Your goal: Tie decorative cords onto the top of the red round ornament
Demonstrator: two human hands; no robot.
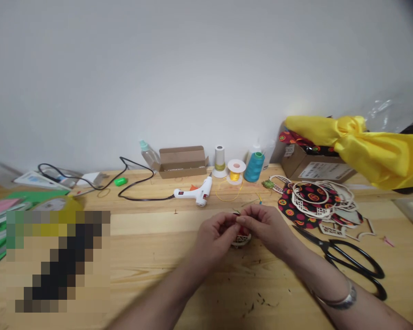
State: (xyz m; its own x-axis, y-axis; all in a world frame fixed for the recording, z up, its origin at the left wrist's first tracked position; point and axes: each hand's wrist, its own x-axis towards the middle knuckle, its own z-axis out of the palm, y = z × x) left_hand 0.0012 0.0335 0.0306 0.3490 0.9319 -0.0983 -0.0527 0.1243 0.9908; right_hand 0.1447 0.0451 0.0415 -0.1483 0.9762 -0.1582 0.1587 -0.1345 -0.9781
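Observation:
My left hand (216, 234) and my right hand (265, 225) meet over the middle of the wooden table (151, 256). Both pinch a small craft piece (241, 237) between their fingertips; it has a pale lattice-cut wooden rim and a red patterned part, mostly hidden by my fingers. A silver bangle (340, 300) sits on my right wrist. Just beyond my hands lies a loose loop of yellow cord (227, 195).
A white glue gun (196, 193) with a black cable lies behind my hands. Thread spools (253, 167) and a small open box (182, 161) stand by the wall. Black scissors (350, 259), patterned fabric rounds with wooden frames (312, 199), and yellow cloth (374, 146) on a carton are at right.

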